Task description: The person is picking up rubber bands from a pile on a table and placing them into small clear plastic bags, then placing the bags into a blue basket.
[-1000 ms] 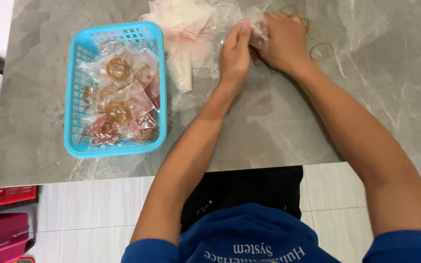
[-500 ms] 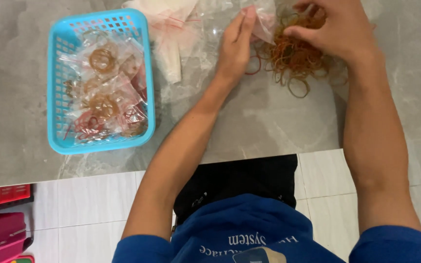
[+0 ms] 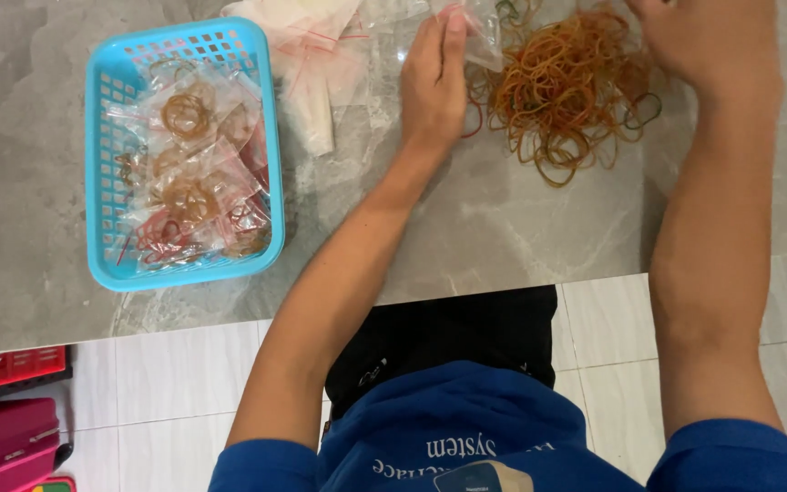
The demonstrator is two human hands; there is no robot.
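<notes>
Head view. The left hand [image 3: 434, 77] pinched a small clear bag [image 3: 480, 32] by its upper edge near the far edge of the table [image 3: 503, 228], fingers closed on the film. The right hand [image 3: 703, 46] lay over the far right part of a pile of bands [image 3: 567, 91], which rested loose on the table just right of the bag; whether its fingers had closed on any bands could not be told, since the fingertips ran out of view at the top.

The bag appeared very light, limp and somewhat slippery; it would probably sag unless held at the mouth, where two fingers could spread it. The bands appeared light, soft and elastic, tangled with one another, so a pinch at the edge of the pile would likely lift a clump, not a single one.

A blue basket [image 3: 102, 264] stood near the left edge of the table, holding filled bags [image 3: 198, 191] of bands. A heap of empty bags [image 3: 311, 55] lay between the basket and the left hand, at the far edge.
</notes>
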